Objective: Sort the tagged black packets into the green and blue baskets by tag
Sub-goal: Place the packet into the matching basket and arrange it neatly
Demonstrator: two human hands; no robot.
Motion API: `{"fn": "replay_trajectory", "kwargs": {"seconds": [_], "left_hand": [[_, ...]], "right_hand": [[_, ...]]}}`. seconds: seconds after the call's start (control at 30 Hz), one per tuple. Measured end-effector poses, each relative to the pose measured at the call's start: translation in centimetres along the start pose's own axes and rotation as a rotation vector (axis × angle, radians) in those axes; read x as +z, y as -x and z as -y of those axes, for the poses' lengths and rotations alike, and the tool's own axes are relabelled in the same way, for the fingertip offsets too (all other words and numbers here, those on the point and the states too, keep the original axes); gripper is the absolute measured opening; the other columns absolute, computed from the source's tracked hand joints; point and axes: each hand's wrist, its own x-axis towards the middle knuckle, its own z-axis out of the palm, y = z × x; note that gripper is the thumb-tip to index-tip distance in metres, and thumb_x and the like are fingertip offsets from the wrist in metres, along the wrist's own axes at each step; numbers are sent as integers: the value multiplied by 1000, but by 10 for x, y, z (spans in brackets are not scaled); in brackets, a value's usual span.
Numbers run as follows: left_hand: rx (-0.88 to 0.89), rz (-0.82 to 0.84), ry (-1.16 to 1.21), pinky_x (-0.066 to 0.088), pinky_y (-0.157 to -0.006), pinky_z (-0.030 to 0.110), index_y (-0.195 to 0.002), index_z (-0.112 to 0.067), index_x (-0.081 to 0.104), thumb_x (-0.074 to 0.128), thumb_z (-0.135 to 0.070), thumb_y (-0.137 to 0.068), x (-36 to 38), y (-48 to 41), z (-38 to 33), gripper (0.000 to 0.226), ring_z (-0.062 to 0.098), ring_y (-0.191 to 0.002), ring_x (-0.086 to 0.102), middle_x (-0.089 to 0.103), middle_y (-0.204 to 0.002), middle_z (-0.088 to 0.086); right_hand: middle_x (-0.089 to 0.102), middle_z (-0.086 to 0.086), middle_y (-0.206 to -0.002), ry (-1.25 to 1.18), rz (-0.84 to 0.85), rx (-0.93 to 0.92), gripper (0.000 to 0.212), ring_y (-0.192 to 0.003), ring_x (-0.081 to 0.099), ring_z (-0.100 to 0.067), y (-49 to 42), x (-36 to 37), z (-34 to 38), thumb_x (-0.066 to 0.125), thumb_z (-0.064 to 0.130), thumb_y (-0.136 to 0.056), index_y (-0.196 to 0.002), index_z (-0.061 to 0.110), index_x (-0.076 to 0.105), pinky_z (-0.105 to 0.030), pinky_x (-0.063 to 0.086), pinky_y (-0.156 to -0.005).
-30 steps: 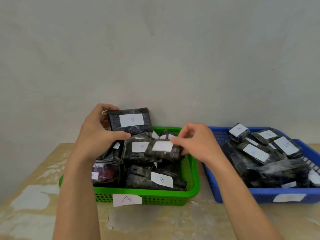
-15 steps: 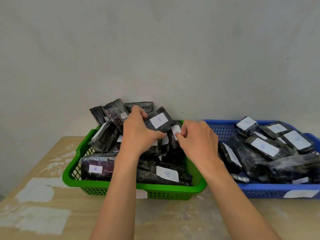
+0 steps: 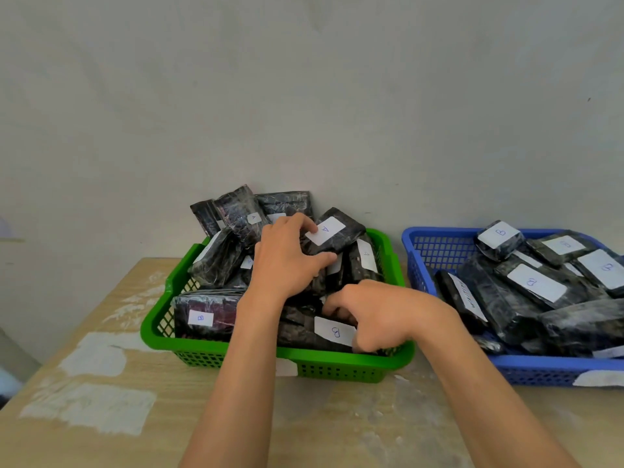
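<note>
Green basket (image 3: 158,334) holds mixed packets. Left hand (image 3: 287,261) grips the A packet (image 3: 337,233) raised, I think to uncover the pile; right hand (image 3: 374,312) curls around the B packet (image 3: 304,334) below, probably meant for the blue basket (image 3: 540,363).

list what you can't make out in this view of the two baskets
- Head view: green basket front label, letter hidden behind the left forearm.
- Blue basket front label, cut off by the right edge; no letter readable.
- Right hand: fingertips curl down among packets; whether they grip one is hidden by the hand itself.
- Lower packets' tags, buried under the top layer.
</note>
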Motion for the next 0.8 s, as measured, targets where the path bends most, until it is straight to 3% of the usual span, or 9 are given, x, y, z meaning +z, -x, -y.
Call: {"fn": "replay_trajectory", "kwargs": {"seconds": [0.07, 0.2, 0.27, 0.37, 0.47, 0.57, 0.63, 0.7, 0.8], "left_hand": [[43, 17, 7, 45, -100, 42, -115, -26, 62, 84, -37, -80, -10, 3, 3, 43, 21, -119, 54, 61, -124, -2], [158, 184, 4, 42, -86, 5, -119, -28, 65, 85, -35, -81, -36, 16, 15, 43, -3, -105, 58, 66, -119, -12], [193, 192, 12, 43, -86, 5, -115, -30, 67, 85, -37, -82, -52, 25, 22, 39, -7, -107, 61, 69, -115, -17], [173, 141, 54, 46, -81, 11, -103, -34, 70, 84, -39, -81, -76, 37, 35, 26, -4, -101, 65, 73, -101, -17], [143, 240, 40, 39, -74, -2, -99, -36, 74, 88, -44, -74, -96, 49, 49, 30, -15, -97, 61, 71, -102, -24], [143, 331, 6, 32, -77, -8, -104, -45, 74, 92, -46, -65, -108, 57, 61, 44, -30, -104, 49, 63, -114, -38], [163, 342, -85, 29, -79, -8, -106, -49, 73, 94, -44, -64, -109, 56, 68, 47, -33, -105, 44, 61, -119, -33], [164, 347, -154, 28, -78, -7, -108, -49, 72, 94, -41, -66, -107, 53, 71, 48, -32, -104, 43, 56, -124, -28], [115, 411, -89, 32, -86, 3, -115, -45, 71, 95, -32, -67, -106, 49, 75, 56, -18, -112, 48, 50, -128, -26]], "right_hand": [[69, -4, -112, 7, 17, -16, 61, -102, 65, -24, -1, 1, -2, 76, 15, -85, -140, 28, 55, -47, 59, -89], [67, -2, -94, -11, -31, -49, 40, -88, 64, -22, -2, 2, -4, 85, 27, -81, -116, 21, 66, -40, 57, -76], [69, 2, -93, -63, -97, -65, 40, -87, 66, -20, 0, -2, -7, 90, 35, -75, -106, 22, 69, -40, 57, -77], [72, 12, -94, -187, -191, -84, 42, -86, 67, -5, 6, -9, -14, 95, 43, -69, -102, 29, 73, -25, 57, -76], [75, 13, -95, -321, -286, -90, 38, -87, 68, 2, 11, -16, -24, 94, 43, -72, -104, 32, 75, -14, 54, -76], [80, 10, -97, -501, -360, -97, 32, -91, 73, -3, 16, -20, -33, 93, 40, -75, -102, 30, 77, -23, 57, -87], [82, 6, -97, -621, -418, -108, 37, -91, 77, -11, 18, -21, -37, 93, 43, -71, -100, 26, 78, -32, 58, -92], [82, 4, -98, -712, -475, -95, 52, -93, 78, -17, 17, -22, -39, 90, 53, -60, -102, 24, 79, -38, 56, -97], [83, 1, -96, -832, -501, -108, 51, -96, 79, -21, 16, -20, -38, 88, 54, -58, -100, 26, 81, -39, 56, -98]]}}
